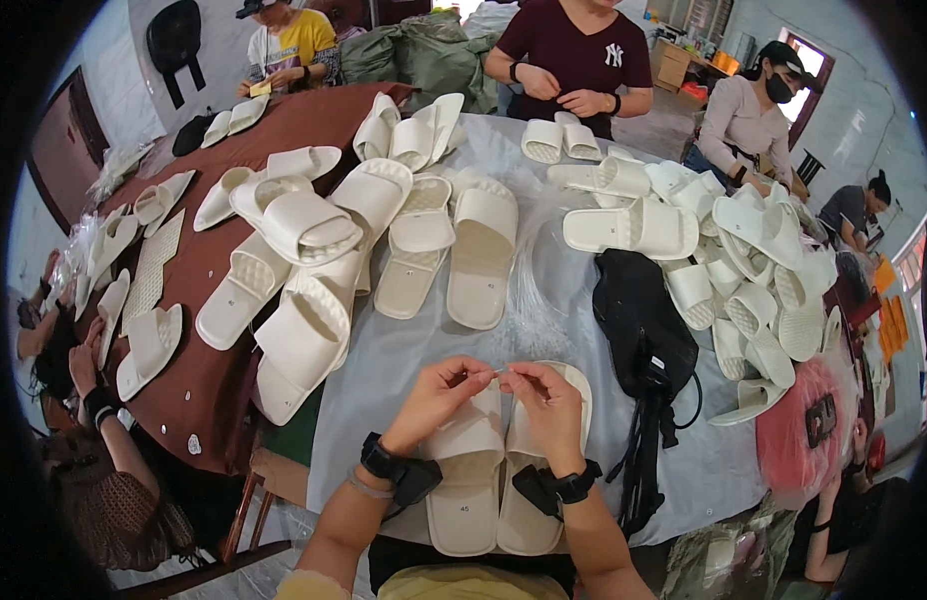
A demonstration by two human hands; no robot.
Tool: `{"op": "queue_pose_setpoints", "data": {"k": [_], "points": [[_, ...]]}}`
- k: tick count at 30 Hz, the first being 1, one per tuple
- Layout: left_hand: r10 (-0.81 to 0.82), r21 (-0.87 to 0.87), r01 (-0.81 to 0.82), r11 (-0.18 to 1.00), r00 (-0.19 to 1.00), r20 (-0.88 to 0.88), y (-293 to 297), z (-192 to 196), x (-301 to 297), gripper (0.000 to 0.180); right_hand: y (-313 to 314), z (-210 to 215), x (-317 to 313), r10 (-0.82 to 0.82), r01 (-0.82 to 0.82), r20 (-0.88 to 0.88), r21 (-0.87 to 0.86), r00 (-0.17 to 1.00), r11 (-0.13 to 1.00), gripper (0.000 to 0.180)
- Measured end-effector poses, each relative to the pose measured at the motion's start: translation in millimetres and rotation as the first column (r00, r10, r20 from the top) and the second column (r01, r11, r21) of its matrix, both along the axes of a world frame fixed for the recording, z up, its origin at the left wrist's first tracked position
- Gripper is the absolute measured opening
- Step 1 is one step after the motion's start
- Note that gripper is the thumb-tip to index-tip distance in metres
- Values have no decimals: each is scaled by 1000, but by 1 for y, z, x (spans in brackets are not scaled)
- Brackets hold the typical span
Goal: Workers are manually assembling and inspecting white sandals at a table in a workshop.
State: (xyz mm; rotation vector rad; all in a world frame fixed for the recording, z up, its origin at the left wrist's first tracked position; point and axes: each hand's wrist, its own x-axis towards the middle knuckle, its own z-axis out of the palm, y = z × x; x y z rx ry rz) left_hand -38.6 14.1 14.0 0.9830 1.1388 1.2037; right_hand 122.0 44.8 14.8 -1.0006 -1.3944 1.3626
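My left hand (436, 398) and my right hand (550, 402) meet over a pair of cream slide slippers (465, 465), their fingertips pinched together. Between them is something thin and pale, too small to name. The slippers lie side by side, open toes away from me and heels near the table's front edge. Each wrist wears a black band with a small dark device. Just beyond my hands, a loose spread of clear thin plastic strands (532, 318) lies on the grey table cover (374, 395).
Cream slippers (314, 225) are heaped at the left, and another pile (759, 245) lies at the right. A black bag (642, 325) with straps sits right of my hands, near a pink plastic bag (802, 420). Several people work around the tables, one standing opposite (574, 65).
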Motion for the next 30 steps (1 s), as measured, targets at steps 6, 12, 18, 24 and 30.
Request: {"op": "queue_pose_setpoints", "data": {"k": [6, 12, 18, 24, 30], "points": [[19, 115, -22, 993, 999, 29, 3, -3, 5, 15, 3, -1, 2, -1, -3, 54, 72, 999, 997, 17], [-92, -59, 88, 994, 994, -58, 0, 3, -1, 15, 1, -7, 2, 0, 2, 51, -32, 999, 999, 17], [-19, 62, 17, 998, 999, 29, 1, -1, 4, 16, 2, -3, 2, 16, -15, 51, -21, 999, 1000, 20], [-28, 70, 26, 997, 999, 23, 2, 0, 3, 17, 0, 12, 1, -40, 42, 21, -91, 999, 995, 19], [-32, -4, 32, 999, 999, 25, -1, 4, 3, 18, -1, 6, 2, -50, 50, 51, -13, 997, 999, 12]]}}
